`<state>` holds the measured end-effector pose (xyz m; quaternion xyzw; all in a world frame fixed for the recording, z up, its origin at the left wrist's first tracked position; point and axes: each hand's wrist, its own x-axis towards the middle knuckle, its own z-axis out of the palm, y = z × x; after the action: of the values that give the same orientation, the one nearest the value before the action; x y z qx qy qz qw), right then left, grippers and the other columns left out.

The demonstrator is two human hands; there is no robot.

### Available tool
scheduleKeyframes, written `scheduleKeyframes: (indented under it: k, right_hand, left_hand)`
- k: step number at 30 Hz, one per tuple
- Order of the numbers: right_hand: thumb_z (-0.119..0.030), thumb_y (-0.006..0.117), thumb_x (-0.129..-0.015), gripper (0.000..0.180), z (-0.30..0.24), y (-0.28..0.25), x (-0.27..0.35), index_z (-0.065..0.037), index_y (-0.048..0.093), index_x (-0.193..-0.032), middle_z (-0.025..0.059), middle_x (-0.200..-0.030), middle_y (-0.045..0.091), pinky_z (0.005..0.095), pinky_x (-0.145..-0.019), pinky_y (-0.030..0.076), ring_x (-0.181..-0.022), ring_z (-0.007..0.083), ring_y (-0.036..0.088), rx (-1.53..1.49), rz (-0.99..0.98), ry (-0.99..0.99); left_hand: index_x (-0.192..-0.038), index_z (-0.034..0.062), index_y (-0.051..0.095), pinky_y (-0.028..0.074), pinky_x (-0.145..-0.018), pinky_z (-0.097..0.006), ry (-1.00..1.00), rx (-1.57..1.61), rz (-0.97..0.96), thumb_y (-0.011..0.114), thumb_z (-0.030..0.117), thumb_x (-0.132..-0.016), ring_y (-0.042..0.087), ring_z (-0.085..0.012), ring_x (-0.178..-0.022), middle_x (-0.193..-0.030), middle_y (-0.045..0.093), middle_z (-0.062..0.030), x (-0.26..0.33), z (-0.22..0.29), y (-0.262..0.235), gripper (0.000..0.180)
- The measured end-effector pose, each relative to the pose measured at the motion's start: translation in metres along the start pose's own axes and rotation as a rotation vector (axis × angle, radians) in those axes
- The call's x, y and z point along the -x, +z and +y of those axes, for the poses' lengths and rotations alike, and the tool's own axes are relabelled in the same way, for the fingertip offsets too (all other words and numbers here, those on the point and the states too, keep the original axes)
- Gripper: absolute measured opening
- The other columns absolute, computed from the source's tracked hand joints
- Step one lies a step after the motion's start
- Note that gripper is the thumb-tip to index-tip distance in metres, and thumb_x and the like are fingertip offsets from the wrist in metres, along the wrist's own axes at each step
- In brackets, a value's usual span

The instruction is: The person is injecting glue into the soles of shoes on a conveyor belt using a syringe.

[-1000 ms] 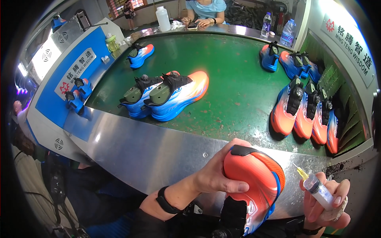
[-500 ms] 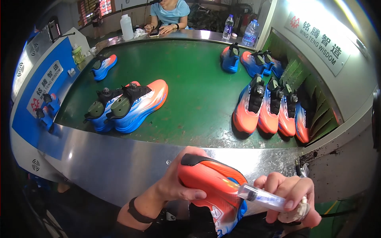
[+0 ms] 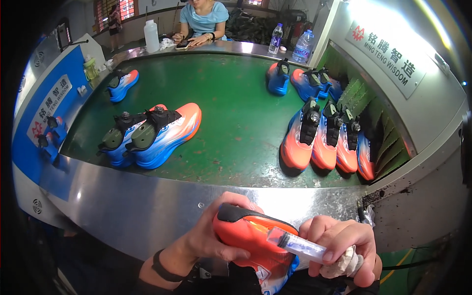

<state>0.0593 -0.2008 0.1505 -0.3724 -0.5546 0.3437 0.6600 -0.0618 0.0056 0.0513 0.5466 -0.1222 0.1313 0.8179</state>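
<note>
A sneaker in orange-red, blue and white is held over the near metal edge, tilted with its toe up to the left. My left hand is closed round the toe end, thumb on the upper. Between the fingers of my right hand is a clear plastic syringe with a black plunger seal. Its front end reaches the seam where the upper meets the sole; the very tip is hard to make out. A crumpled whitish wad is also tucked in my right hand.
A green conveyor belt lies ahead, carrying a pair of sneakers at left and a row of several sneakers at right by a slitted curtain. Bottles stand on the far edge, where a person sits.
The syringe has slid left along the shoe's seam, closer to the toe. The shoe sits slightly lower in view, and the whole view has shifted a little.
</note>
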Motion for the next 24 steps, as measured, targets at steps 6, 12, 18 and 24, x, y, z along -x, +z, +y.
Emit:
scheduleKeyframes:
  k: [6,12,18,24]
  right_hand:
    - [-0.05,0.062,-0.084,0.053,-0.006,0.006,-0.002,0.0,0.062,-0.101,0.0175,-0.081,0.068,0.0404,-0.07,0.038,-0.079,0.0226,0.05,0.012,0.047,0.074]
    - [-0.049,0.062,-0.084,0.051,-0.009,0.008,0.004,-0.001,0.062,-0.098,0.017,-0.079,0.067,0.0395,-0.069,0.038,-0.077,0.0213,0.049,0.059,0.109,0.091]
    - [-0.049,0.065,-0.082,0.051,-0.005,0.005,0.023,-0.001,0.063,-0.098,0.0171,-0.079,0.067,0.0376,-0.067,0.035,-0.075,0.02,0.048,0.032,0.2,0.11]
    - [-0.05,0.066,-0.08,0.051,-0.001,0.004,0.043,-0.003,0.063,-0.098,0.017,-0.08,0.067,0.0391,-0.071,0.035,-0.077,0.0201,0.05,0.014,0.234,0.143]
  left_hand:
    - [-0.114,0.0057,0.039,0.049,-0.089,-0.044,-0.005,-0.019,0.002,0.087,0.025,-0.059,0.058,-0.03,-0.103,-0.108,0.056,-0.0214,0.002,0.001,0.0,0.076]
    - [-0.115,0.0063,0.039,0.049,-0.089,-0.041,-0.055,0.052,0.091,0.087,0.023,-0.057,0.058,-0.0291,-0.102,-0.108,0.056,-0.0208,0.002,0.003,0.002,0.077]
    - [-0.116,0.006,0.039,0.049,-0.088,-0.041,-0.08,0.057,0.152,0.087,0.023,-0.056,0.059,-0.0278,-0.101,-0.108,0.057,-0.0199,0.001,0.002,-0.001,0.078]
    - [-0.118,0.0056,0.039,0.051,-0.086,-0.042,-0.108,0.087,0.214,0.084,0.027,-0.058,0.06,-0.0283,-0.1,-0.108,0.058,-0.0178,-0.005,0.006,0.003,0.078]
